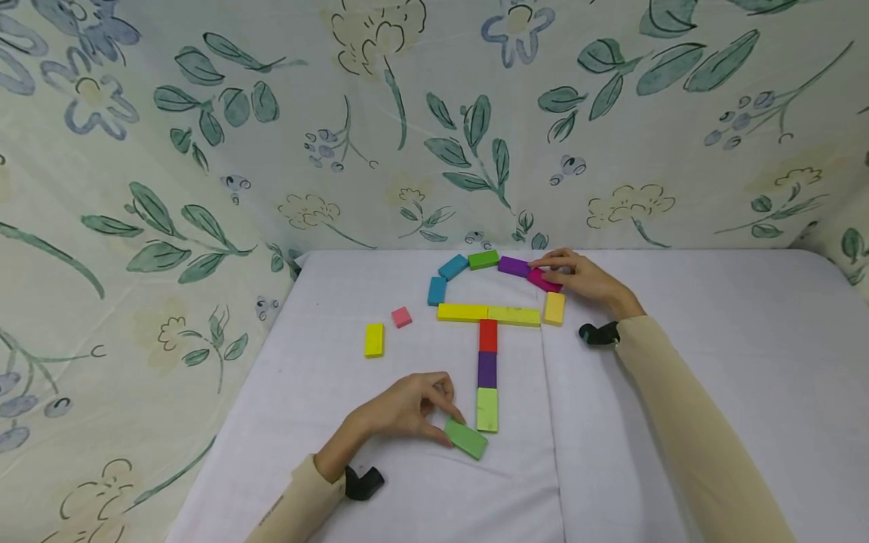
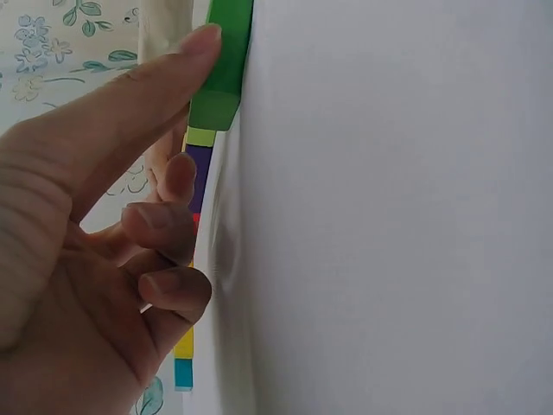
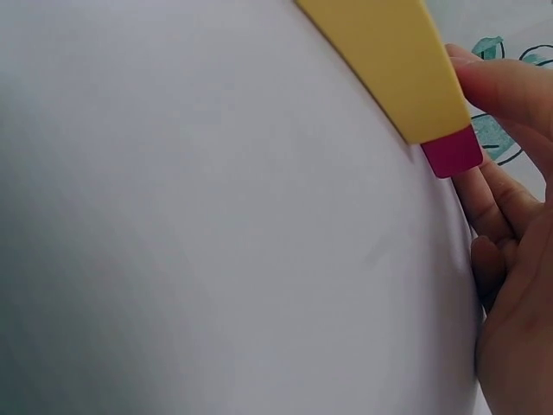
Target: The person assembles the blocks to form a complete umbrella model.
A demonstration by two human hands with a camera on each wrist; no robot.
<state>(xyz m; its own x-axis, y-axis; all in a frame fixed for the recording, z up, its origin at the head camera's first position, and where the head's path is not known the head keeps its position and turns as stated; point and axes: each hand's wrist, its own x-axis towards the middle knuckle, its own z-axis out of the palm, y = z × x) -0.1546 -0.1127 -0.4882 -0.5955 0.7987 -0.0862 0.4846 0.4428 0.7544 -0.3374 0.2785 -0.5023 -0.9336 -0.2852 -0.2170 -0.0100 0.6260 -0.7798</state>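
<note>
Flat coloured blocks form an umbrella-like figure on the white table (image 1: 679, 362): a yellow bar (image 1: 462, 311) beside a lime bar (image 1: 514, 316), with a stem of red (image 1: 487, 335), purple (image 1: 486, 369) and lime (image 1: 486, 409) blocks below. Blue (image 1: 437, 290), teal (image 1: 452, 266), green (image 1: 483, 259) and purple (image 1: 514, 265) blocks arc above. My right hand (image 1: 582, 277) pinches the magenta block (image 1: 543, 280) (image 3: 451, 154) above a yellow block (image 1: 554, 308) (image 3: 389, 60). My left hand (image 1: 407, 411) holds the green block (image 1: 465, 438) (image 2: 223, 60) at the stem's foot, thumb (image 2: 130, 95) on its edge.
A loose yellow block (image 1: 374, 339) and a small pink block (image 1: 401, 317) lie left of the figure. Floral cloth (image 1: 204, 151) hangs behind and to the left of the table. Black wrist mounts (image 1: 599, 333) show at both sleeves.
</note>
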